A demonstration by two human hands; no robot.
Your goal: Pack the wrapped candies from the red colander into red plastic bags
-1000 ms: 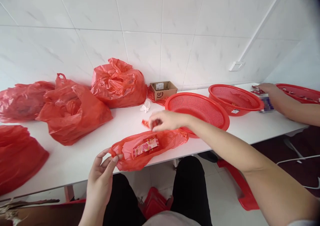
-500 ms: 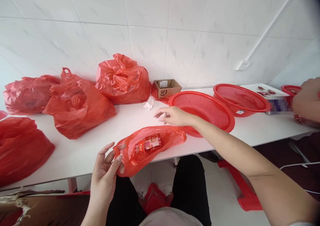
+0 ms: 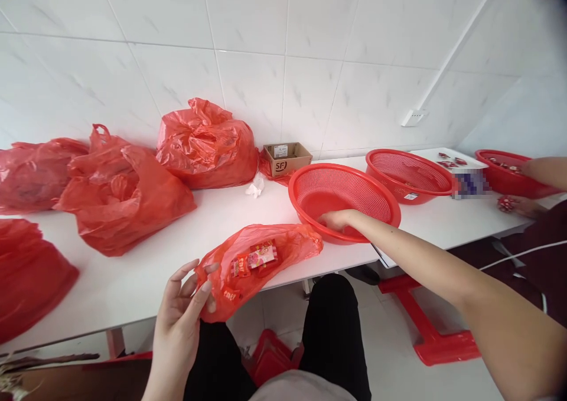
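Observation:
My left hand point(image 3: 181, 306) pinches the left edge of a thin red plastic bag point(image 3: 287, 241) lying at the table's front. The bag's mouth gapes, and inside lie several small red and pink wrapped packets point(image 3: 261, 256). My right hand point(image 3: 339, 219) reaches over the near rim into a red perforated plastic basket point(image 3: 385, 203), low against its inside. The fingers of that hand are mostly hidden, so I cannot see whether they hold anything.
Full red bags point(image 3: 208, 147) stand left along the wall. A small cardboard box point(image 3: 287, 157) and crumpled tissue point(image 3: 255, 186) lie behind. A second red basket point(image 3: 410, 173) sits to the right; beyond it, a co-worker's hand point(image 3: 529, 207) is near a red-and-white bundle point(image 3: 507, 204).
My right hand has moved right and down from above the table into the red basket. My left hand keeps its hold on the bag. The view has shifted slightly right.

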